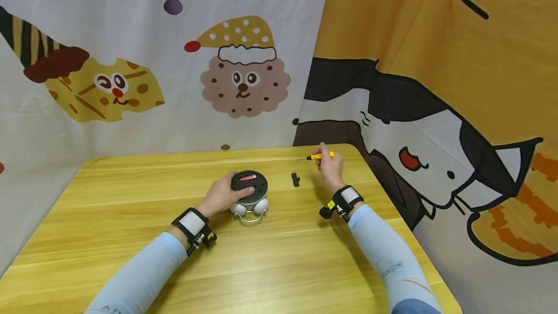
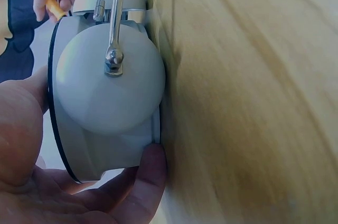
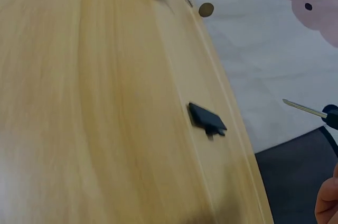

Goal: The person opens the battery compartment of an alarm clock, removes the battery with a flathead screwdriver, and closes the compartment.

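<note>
My left hand [image 1: 218, 196] grips a white twin-bell alarm clock [image 1: 258, 187], thumb across its black back and fingers round its side. That back faces up, and a red battery [image 1: 247, 177] sits in its uncovered compartment. The bells and wire handle point toward me; in the left wrist view one bell [image 2: 108, 78] fills the middle, close over the tabletop. To the right, my raised right hand [image 1: 332, 168] holds a small screwdriver [image 1: 316, 157] by its yellow and black handle. Its bare metal shaft [image 3: 304, 108] points left. Between the hands lies a black battery cover [image 1: 295, 180].
The wood-grain table [image 1: 270, 265] reaches back to a white patterned curtain [image 1: 144, 137]. An orange curtain [image 1: 418, 42] with a cartoon cat runs along the table's right edge. Wrist cameras [image 1: 327, 212] stick out from both wrists.
</note>
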Motion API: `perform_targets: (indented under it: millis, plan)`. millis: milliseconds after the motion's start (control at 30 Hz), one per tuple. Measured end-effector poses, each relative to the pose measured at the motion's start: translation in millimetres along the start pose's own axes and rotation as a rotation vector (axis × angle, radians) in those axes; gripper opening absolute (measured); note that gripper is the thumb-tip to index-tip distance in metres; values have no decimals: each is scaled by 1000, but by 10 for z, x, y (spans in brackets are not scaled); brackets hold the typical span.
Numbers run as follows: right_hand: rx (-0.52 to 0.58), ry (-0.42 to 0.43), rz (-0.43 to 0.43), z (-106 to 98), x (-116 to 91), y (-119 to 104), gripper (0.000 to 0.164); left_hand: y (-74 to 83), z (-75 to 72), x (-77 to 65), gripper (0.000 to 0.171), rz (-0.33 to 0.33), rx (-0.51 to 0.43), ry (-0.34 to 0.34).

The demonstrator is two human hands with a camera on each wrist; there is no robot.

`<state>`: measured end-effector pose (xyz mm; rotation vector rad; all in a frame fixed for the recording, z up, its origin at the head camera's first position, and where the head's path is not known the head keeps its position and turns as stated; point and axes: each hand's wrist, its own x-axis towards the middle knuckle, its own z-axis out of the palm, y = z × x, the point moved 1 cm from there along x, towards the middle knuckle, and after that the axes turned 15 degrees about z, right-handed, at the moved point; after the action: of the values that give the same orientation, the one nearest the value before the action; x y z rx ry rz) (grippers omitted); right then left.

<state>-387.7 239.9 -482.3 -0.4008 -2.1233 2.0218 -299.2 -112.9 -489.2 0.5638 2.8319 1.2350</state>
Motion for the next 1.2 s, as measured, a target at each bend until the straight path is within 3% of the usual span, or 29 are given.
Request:
perform_targets:
  millis: [200,367,533,600,767,967,1200]
  plan:
    - [-70,10,-15,-85,24,40,44,3,-11,-12,95,-1,-7,-8]
    - [-240,1,-46,-189,-5,56,48,-55,10,24,100,5,0,-13]
    - [-440,-16,-147,-318,27,77,49,-72,21,38,106,6,-15,-8]
    - [-521,-7,-197,-360,45,84,48,-7,-1,9,102,3,-19,-6]
    - [-643,18,-264,-437,70,128,42,-16,-11,13,100,8,-18,-9]
    - [-729,17,-290,-495,52,200,32,-76,15,30,105,16,-7,-4]
    - [-872,14,-245,-556,21,265,25,-24,-5,6,99,-7,-32,-14]
